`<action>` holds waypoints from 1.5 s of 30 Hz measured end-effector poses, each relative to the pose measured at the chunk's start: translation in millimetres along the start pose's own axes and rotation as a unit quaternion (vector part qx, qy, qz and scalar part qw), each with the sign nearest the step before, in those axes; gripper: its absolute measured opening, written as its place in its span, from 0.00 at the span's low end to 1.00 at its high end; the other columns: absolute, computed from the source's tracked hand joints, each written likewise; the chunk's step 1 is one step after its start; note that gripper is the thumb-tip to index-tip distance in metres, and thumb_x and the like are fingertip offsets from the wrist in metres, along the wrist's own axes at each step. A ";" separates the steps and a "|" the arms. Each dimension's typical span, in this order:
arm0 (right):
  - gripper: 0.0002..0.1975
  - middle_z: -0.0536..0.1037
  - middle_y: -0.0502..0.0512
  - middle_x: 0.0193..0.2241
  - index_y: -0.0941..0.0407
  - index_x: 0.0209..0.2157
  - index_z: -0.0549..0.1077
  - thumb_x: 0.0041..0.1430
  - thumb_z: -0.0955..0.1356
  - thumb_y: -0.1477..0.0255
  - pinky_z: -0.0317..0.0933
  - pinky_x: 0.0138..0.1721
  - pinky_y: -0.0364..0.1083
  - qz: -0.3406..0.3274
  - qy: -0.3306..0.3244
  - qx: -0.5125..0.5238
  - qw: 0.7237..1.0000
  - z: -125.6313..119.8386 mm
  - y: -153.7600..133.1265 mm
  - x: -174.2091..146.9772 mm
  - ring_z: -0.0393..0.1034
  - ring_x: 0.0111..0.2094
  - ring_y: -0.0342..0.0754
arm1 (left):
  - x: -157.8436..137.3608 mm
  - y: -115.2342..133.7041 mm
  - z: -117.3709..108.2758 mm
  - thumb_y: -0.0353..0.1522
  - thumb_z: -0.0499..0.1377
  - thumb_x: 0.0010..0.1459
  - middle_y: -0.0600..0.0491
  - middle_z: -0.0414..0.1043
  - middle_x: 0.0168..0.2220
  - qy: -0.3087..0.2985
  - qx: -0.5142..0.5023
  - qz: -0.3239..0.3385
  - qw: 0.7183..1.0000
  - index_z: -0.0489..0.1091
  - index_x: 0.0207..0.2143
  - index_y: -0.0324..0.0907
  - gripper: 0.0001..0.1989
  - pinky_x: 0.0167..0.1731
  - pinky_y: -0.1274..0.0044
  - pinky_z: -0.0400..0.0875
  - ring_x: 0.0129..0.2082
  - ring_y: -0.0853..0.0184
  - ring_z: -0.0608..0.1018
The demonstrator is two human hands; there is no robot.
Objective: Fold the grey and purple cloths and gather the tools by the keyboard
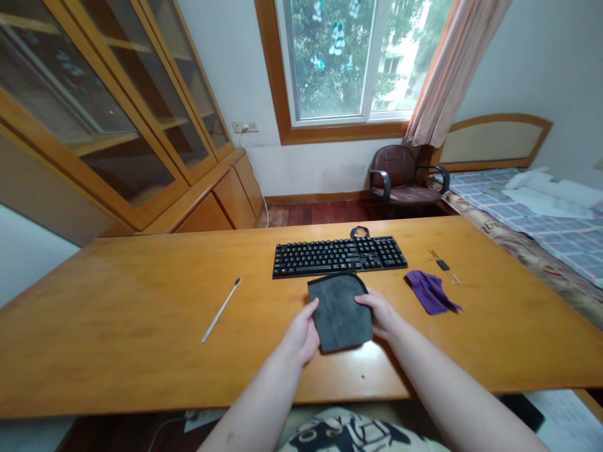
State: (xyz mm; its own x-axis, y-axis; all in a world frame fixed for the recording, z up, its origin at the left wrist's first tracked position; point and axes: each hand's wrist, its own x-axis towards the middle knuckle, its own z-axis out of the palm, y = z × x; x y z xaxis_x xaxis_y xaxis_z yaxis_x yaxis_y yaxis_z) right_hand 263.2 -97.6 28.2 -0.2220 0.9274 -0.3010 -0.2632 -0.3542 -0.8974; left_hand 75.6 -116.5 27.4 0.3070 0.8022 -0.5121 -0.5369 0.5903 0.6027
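Between my hands is a dark grey folded cloth (342, 314) with black edging along its top. My left hand (304, 333) grips its left side, thumb on top. My right hand (379, 314) grips the right side, also with the thumb on top; the fingers of both hands are partly hidden under the cloth. Just beyond the cloth lies a black keyboard (325, 258), its coiled cable (360, 232) behind it. A crumpled purple cloth (431, 292) rests on the table to the right of my right hand.
On the wooden table (141, 326), a thin white stick with a dark tip (221, 310) lies at left. A small black piece (443, 265) with thin sticks around it is at right. Beyond stand a chair (396, 172), a bed (556, 213) and a glass-door cabinet (136, 207).
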 end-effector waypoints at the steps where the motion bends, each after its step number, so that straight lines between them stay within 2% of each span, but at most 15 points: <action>1: 0.22 0.79 0.57 0.35 0.58 0.42 0.70 0.42 0.67 0.64 0.65 0.39 0.49 0.015 -0.014 0.001 1.000 0.4 0.8 0.9 0.73 0.37 0.53 | 0.0 -0.4 2.0 0.42 0.59 0.51 0.39 0.75 0.45 -0.014 -0.020 -0.036 0.999 0.69 0.46 0.34 0.24 0.52 0.61 0.67 0.49 0.55 0.75; 4: 0.21 0.78 0.57 0.37 0.57 0.41 0.69 0.43 0.68 0.64 0.65 0.41 0.49 -0.006 -0.010 -0.020 1.000 1.7 7.2 5.6 0.73 0.39 0.53 | 3.2 -0.5 3.0 0.39 0.61 0.51 0.39 0.76 0.42 0.009 -0.032 -0.056 0.998 0.69 0.47 0.33 0.23 0.51 0.62 0.67 0.47 0.55 0.76; 8: 0.23 0.74 0.55 0.38 0.53 0.40 0.62 0.43 0.71 0.62 0.65 0.40 0.48 -0.123 0.099 -0.055 0.986 7.1 22.6 16.6 0.71 0.38 0.50 | 11.6 12.5 -1.8 0.39 0.62 0.51 0.41 0.77 0.41 0.076 0.014 0.020 0.997 0.68 0.47 0.36 0.23 0.49 0.63 0.70 0.44 0.57 0.78; 12: 0.20 0.71 0.57 0.42 0.53 0.42 0.63 0.49 0.69 0.61 0.65 0.39 0.48 -0.210 0.166 -0.135 0.954 19.9 18.5 38.0 0.70 0.36 0.48 | 27.9 52.7 -6.9 0.52 0.47 0.57 0.41 0.77 0.41 0.050 0.110 0.001 0.993 0.71 0.44 0.37 0.30 0.47 0.61 0.70 0.44 0.56 0.78; 16: 0.16 0.71 0.58 0.47 0.54 0.48 0.68 0.59 0.62 0.65 0.62 0.47 0.49 -0.309 0.196 -0.279 0.888 39.7 -15.4 74.2 0.67 0.45 0.50 | 58.0 107.6 -9.8 0.46 0.47 0.59 0.41 0.76 0.43 0.092 0.169 0.114 0.975 0.69 0.45 0.35 0.25 0.46 0.64 0.71 0.44 0.58 0.78; 18: 0.19 0.69 0.58 0.52 0.54 0.53 0.66 0.62 0.58 0.69 0.58 0.51 0.48 -0.341 0.203 -0.378 0.836 51.6 -30.9 94.4 0.63 0.51 0.50 | 70.9 129.0 -10.8 0.40 0.49 0.59 0.41 0.74 0.47 0.175 0.231 0.241 0.926 0.66 0.49 0.34 0.22 0.48 0.66 0.70 0.46 0.60 0.77; 19: 0.21 0.67 0.58 0.54 0.53 0.56 0.64 0.63 0.57 0.71 0.57 0.53 0.48 -0.338 0.204 -0.429 0.813 57.7 -35.6 103.5 0.62 0.53 0.49 | 74.8 135.7 -11.4 0.39 0.49 0.59 0.41 0.73 0.48 0.230 0.277 0.294 0.885 0.65 0.51 0.36 0.22 0.49 0.66 0.69 0.47 0.61 0.76; 21: 0.24 0.65 0.60 0.56 0.54 0.59 0.61 0.62 0.58 0.74 0.56 0.53 0.48 -0.298 0.196 -0.531 0.769 69.4 -37.7 118.1 0.61 0.54 0.51 | 77.1 139.2 -12.7 0.37 0.50 0.59 0.41 0.69 0.53 0.331 0.399 0.372 0.770 0.62 0.55 0.39 0.22 0.53 0.67 0.64 0.52 0.61 0.72; 24: 0.25 0.66 0.66 0.54 0.56 0.59 0.62 0.60 0.61 0.73 0.57 0.50 0.54 -0.221 0.201 -0.643 0.705 81.3 -28.1 128.6 0.63 0.50 0.58 | 72.4 124.2 -15.1 0.37 0.51 0.59 0.43 0.58 0.62 0.361 0.601 0.386 0.599 0.62 0.57 0.43 0.23 0.59 0.66 0.56 0.61 0.58 0.61; 26: 0.24 0.68 0.67 0.51 0.56 0.59 0.62 0.60 0.61 0.71 0.58 0.48 0.54 -0.198 0.215 -0.666 0.686 83.6 -21.0 130.2 0.65 0.48 0.59 | 70.4 110.4 -17.7 0.39 0.51 0.59 0.44 0.53 0.64 0.350 0.676 0.345 0.550 0.62 0.57 0.44 0.24 0.59 0.63 0.54 0.62 0.56 0.58; 31: 0.22 0.65 0.64 0.54 0.52 0.57 0.66 0.61 0.60 0.72 0.60 0.47 0.49 -0.207 0.215 -0.629 0.718 79.5 -18.3 132.2 0.67 0.48 0.54 | 77.4 101.1 -28.2 0.38 0.50 0.60 0.46 0.66 0.57 0.353 0.704 0.261 0.558 0.63 0.57 0.50 0.22 0.59 0.53 0.49 0.59 0.54 0.63; 37: 0.24 0.66 0.62 0.55 0.53 0.60 0.63 0.61 0.60 0.75 0.59 0.51 0.47 -0.235 0.188 -0.604 0.738 90.8 -17.1 139.1 0.65 0.51 0.51 | 71.3 114.0 -32.0 0.30 0.50 0.58 0.49 0.71 0.49 0.330 0.676 0.334 0.567 0.70 0.50 0.51 0.19 0.55 0.67 0.61 0.50 0.61 0.70; 41: 0.21 0.67 0.62 0.55 0.56 0.54 0.70 0.59 0.64 0.69 0.57 0.52 0.53 -0.219 0.205 -0.626 0.719 93.8 -19.4 131.3 0.63 0.52 0.56 | 62.0 110.0 -27.9 0.32 0.50 0.59 0.45 0.61 0.59 0.386 0.694 0.337 0.506 0.67 0.54 0.46 0.20 0.60 0.63 0.53 0.61 0.55 0.59; 43: 0.20 0.68 0.62 0.55 0.57 0.53 0.70 0.60 0.64 0.69 0.56 0.53 0.52 -0.236 0.209 -0.631 0.709 82.9 -28.1 117.9 0.63 0.52 0.56 | 62.1 104.9 -25.9 0.36 0.50 0.60 0.44 0.53 0.64 0.363 0.725 0.342 0.475 0.64 0.57 0.44 0.23 0.62 0.60 0.46 0.65 0.53 0.51; 45: 0.18 0.70 0.61 0.53 0.58 0.51 0.71 0.61 0.62 0.70 0.56 0.52 0.50 -0.246 0.187 -0.637 0.706 59.7 -41.7 98.0 0.65 0.50 0.54 | 65.6 99.6 -25.8 0.40 0.49 0.60 0.44 0.50 0.65 0.316 0.756 0.336 0.465 0.60 0.60 0.44 0.26 0.62 0.59 0.44 0.65 0.53 0.49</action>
State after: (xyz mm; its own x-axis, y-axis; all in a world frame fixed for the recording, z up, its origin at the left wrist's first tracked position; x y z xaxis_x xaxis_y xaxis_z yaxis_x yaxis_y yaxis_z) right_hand 196.4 0.9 55.4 -0.0724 0.9515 0.2989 0.8894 0.1972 -0.4124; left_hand 22.0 -7.4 38.1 -0.0804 0.9464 0.3128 0.9675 -0.0014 0.2529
